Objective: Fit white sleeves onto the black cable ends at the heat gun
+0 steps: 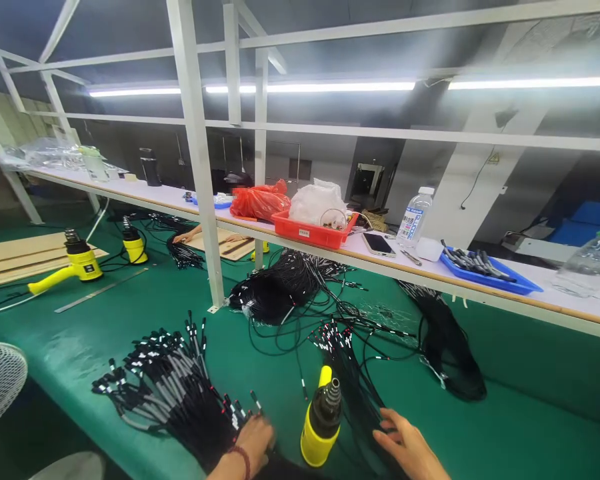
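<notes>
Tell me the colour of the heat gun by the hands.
The heat gun is yellow and black; head view.

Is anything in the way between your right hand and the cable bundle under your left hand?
Yes. A yellow heat gun stands on the green bench mat between the right hand and the black cable bundle under the left hand, close beside both hands.

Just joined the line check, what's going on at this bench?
A person's left hand rests on a fanned bundle of black cables on the green bench mat, and the right hand touches a second cable bundle. A yellow heat gun stands upright between the hands. Across the bench, a co-worker's hands rest near another cable pile.
</notes>
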`<state>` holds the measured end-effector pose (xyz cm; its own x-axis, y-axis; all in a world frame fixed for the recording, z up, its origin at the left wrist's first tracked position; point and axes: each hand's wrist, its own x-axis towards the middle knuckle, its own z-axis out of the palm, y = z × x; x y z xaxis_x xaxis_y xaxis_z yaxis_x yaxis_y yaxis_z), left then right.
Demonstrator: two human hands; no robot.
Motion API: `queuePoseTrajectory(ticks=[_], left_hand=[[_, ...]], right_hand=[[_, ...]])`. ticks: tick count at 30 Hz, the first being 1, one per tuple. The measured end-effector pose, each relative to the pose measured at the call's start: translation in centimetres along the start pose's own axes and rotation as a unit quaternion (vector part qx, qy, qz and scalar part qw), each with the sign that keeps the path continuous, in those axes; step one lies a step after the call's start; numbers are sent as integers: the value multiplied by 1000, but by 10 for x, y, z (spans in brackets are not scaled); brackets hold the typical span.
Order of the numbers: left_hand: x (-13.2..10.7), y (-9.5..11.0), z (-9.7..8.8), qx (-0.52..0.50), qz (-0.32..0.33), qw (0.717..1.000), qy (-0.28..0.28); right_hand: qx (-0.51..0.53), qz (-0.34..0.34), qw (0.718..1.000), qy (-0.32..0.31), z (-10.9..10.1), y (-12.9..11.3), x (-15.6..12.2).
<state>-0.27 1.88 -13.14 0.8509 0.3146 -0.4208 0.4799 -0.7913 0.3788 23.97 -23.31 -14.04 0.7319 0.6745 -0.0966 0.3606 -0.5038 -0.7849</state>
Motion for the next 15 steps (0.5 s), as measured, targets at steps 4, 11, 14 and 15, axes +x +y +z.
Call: queuePoseTrajectory(ticks=[4, 11, 14, 15], left_hand=[[-2, -4, 2, 22, -7, 1000, 11], [-3, -9, -4, 73, -19, 996, 51], [-7, -13, -19, 96, -20, 993, 61], [-11, -13, -26, 102, -17, 993, 63]], right_hand=[[5, -18, 1000, -18, -1, -2, 1], [33, -25, 999, -2, -16, -14, -5], [43, -31, 999, 4, -27, -27, -12], [44, -32, 999, 6, -32, -34, -14]])
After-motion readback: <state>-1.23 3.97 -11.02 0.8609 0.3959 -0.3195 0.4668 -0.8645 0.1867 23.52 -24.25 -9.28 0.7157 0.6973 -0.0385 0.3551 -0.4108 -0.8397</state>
